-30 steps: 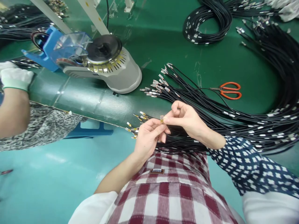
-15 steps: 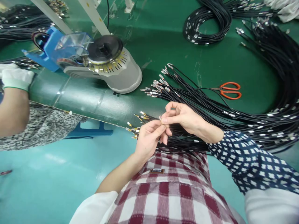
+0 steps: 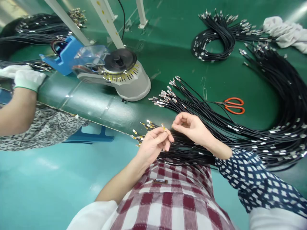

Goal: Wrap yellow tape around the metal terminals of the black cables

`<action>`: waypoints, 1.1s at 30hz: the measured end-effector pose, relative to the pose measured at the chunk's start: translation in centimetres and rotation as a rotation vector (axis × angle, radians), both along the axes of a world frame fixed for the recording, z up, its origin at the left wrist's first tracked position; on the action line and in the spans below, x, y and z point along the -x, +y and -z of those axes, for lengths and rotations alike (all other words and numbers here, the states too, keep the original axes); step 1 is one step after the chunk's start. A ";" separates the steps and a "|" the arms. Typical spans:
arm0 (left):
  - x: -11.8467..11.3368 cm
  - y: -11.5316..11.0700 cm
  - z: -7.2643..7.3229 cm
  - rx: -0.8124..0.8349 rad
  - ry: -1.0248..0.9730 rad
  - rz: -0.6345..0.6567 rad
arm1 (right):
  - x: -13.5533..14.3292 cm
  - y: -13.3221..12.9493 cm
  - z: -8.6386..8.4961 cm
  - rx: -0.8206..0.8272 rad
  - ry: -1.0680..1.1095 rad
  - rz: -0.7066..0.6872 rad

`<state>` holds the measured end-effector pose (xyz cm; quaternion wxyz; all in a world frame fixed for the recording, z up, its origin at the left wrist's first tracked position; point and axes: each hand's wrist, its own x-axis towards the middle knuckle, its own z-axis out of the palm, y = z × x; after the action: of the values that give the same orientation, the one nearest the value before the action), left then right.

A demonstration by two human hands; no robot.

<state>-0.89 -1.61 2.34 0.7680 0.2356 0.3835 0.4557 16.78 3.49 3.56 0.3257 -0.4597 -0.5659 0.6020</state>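
My left hand (image 3: pixel 153 144) is closed, thumb against fingers, on a black cable whose yellow-wrapped end (image 3: pixel 163 126) sticks up above the fingertips. Just to the right, my right hand (image 3: pixel 193 127) is raised with thumb and forefinger pinched together. Anything between those fingertips is too small to make out. Beneath both hands runs a bundle of black cables (image 3: pixel 184 148), several with yellow-wrapped ends (image 3: pixel 135 136) poking out at the left. Behind it lies another bundle with bare silver connector ends (image 3: pixel 165 97).
A grey tape dispenser (image 3: pixel 134 84) with a black reel stands at back left, beside a blue tape holder (image 3: pixel 68 54). Orange-handled scissors (image 3: pixel 233 105) lie right of centre. Coiled cables (image 3: pixel 213 48) rest farther back. At left, a co-worker's gloved hand (image 3: pixel 30 78) is at the table edge.
My hands have come apart; the right has drawn away to the right. The yellow-wrapped cable end now shows above my left fingers. The whole view has shifted slightly.
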 end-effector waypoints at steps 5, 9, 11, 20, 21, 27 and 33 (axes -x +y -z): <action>0.4 0.1 -0.5 -0.002 0.002 -0.072 | -1.1 -1.7 -1.1 -0.072 -0.269 -0.299; 0.8 -0.3 -0.7 -0.026 0.100 -0.100 | -1.5 -1.4 -1.1 -0.082 -0.317 -0.404; 1.0 -0.5 -0.5 -0.069 0.216 -0.149 | -1.6 -0.1 -1.0 -0.208 -0.408 -0.370; 2.4 -2.0 1.0 -0.404 0.918 -0.337 | -1.6 3.7 0.5 -0.743 -1.253 -0.105; 2.7 -2.1 1.1 -0.421 0.970 -0.318 | -1.7 3.6 0.7 -0.743 -1.227 -0.083; 3.0 -1.3 0.5 -0.391 0.922 -0.304 | -2.6 2.5 0.0 -0.603 -0.717 0.073; 2.0 2.1 -1.3 -0.226 0.197 -0.316 | -2.7 -0.9 -1.8 -0.175 -0.380 -0.164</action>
<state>-2.85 0.53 3.68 0.6146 0.3005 0.4354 0.5852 19.49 2.63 5.40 0.2019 -0.4872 -0.7026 0.4778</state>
